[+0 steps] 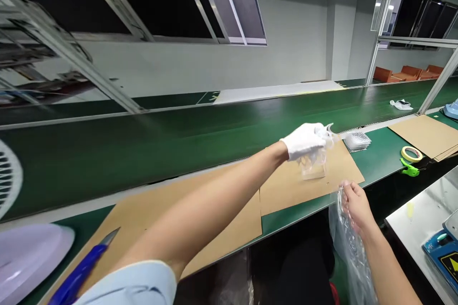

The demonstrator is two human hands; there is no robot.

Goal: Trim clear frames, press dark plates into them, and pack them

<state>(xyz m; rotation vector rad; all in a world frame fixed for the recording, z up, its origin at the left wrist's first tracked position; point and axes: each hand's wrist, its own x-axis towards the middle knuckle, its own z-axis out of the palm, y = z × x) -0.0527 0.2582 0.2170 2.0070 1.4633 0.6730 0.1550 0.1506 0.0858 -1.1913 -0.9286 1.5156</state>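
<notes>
White-gloved left hand [303, 141] clamped on clear plastic pouch [313, 164], held over cardboard sheet [304, 190] on green worktop [375, 162]. Right hand [355, 207] closed on bubble-wrap bag [349, 248], which hangs past worktop edge. Tape roll [411, 154] and green clippers [410, 167] further right; blue-handled knife [80, 267] lower left.

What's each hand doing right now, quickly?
Left hand: closed, gloved in white, holding a clear plastic pack.
Right hand: closed, gripping a clear plastic bag.
</notes>
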